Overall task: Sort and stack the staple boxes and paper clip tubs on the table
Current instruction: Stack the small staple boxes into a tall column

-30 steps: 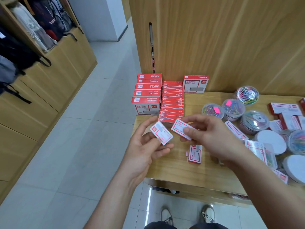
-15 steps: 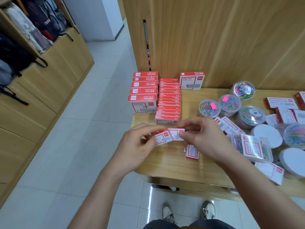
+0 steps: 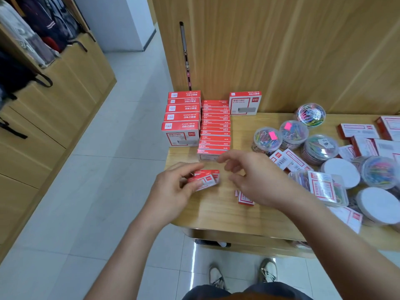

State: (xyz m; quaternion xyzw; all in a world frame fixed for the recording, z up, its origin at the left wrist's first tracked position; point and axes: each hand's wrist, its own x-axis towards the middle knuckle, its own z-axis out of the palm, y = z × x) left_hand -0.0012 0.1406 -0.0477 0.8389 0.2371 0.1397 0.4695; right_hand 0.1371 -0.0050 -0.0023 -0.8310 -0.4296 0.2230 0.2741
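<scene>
Red-and-white staple boxes, multicoloured clip tubs, pink stickers

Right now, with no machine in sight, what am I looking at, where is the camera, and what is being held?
No robot here: a person works bare-handed, and all pictures come from one camera worn on their head, looking down. The left hand grips small staple boxes pressed together; the right hand is empty, fingers relaxed. On the wooden table stand rows of red staple boxes at the back left, round paper clip tubs to the right, and a loose box beside the right hand.
</scene>
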